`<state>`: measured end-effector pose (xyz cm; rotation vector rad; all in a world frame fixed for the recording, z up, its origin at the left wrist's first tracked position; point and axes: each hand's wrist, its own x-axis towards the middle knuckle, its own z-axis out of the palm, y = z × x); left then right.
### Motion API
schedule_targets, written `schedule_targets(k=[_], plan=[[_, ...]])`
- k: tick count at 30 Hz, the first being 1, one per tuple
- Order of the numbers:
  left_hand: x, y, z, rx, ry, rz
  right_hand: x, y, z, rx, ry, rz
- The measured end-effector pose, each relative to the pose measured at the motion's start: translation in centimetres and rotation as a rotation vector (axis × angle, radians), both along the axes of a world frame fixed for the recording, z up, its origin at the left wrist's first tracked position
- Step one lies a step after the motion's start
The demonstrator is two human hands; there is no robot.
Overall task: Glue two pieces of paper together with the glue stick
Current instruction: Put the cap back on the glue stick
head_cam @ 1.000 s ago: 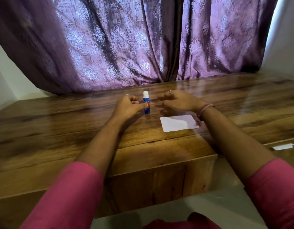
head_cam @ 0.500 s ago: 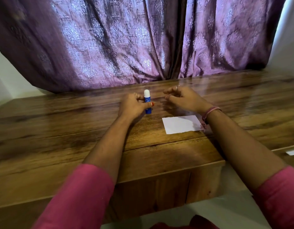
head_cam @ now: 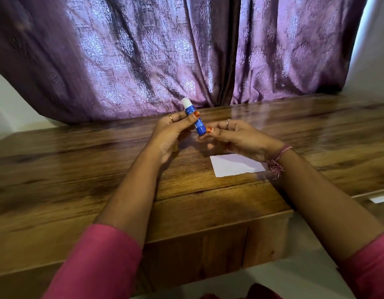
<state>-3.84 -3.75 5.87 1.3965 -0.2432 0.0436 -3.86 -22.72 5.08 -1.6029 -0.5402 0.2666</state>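
Paper point(head_cam: 236, 164), one white sheet, lies flat on the wooden table point(head_cam: 78, 180), partly under the right wrist. Above the table, the left hand point(head_cam: 171, 134) pinches the blue glue stick point(head_cam: 194, 120), tilted, white cap up-left. The right hand point(head_cam: 236, 139) pinches the stick's lower end with its fingertips. Purple curtain point(head_cam: 165, 50) hangs behind.
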Motion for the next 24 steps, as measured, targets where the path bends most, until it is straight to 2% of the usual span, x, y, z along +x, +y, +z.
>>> schedule_targets(k=[6, 13, 18, 24], plan=[[0.31, -0.22, -0.08, -0.028, -0.050, -0.158, -0.12, 0.27, -0.01, 0.091, 0.049, 0.068], [-0.09, -0.41, 0.19, -0.147, -0.057, -0.358, -0.13, 0.08, 0.06, 0.163, 0.128, 0.171], [-0.29, -0.29, 0.11, -0.086, -0.072, -0.457, -0.42, 0.17, -0.14, 0.049, 0.107, 0.251], [-0.22, 0.01, 0.05, -0.019, -0.105, -0.466, -0.71, 0.31, -0.12, -0.034, 0.022, 0.235]])
